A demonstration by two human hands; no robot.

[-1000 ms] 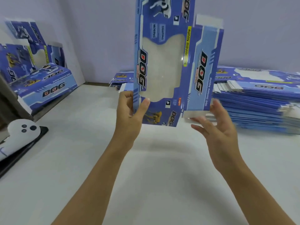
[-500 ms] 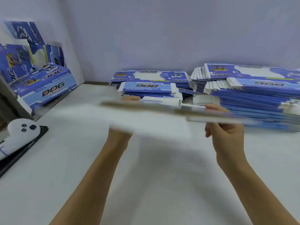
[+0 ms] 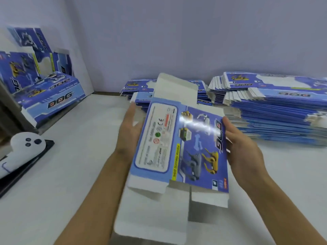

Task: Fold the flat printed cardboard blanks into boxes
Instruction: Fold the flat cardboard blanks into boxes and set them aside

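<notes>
Both bare forearms are stretched forward. The left hand [image 3: 130, 131] is held upright with fingers straight along the box [image 3: 182, 147]; the right hand [image 3: 242, 147] is curved against its opposite edge.

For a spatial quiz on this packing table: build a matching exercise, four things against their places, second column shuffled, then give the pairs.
Things:
1. held box blank
2. tall stack of flat blanks
3. folded DOG boxes
4. white controller

Places:
A. far left, against the wall
B. between the left hand and right hand
C. left edge, on a dark tray
D. right side of the table

Pairs: 1-B, 2-D, 3-A, 4-C
</notes>
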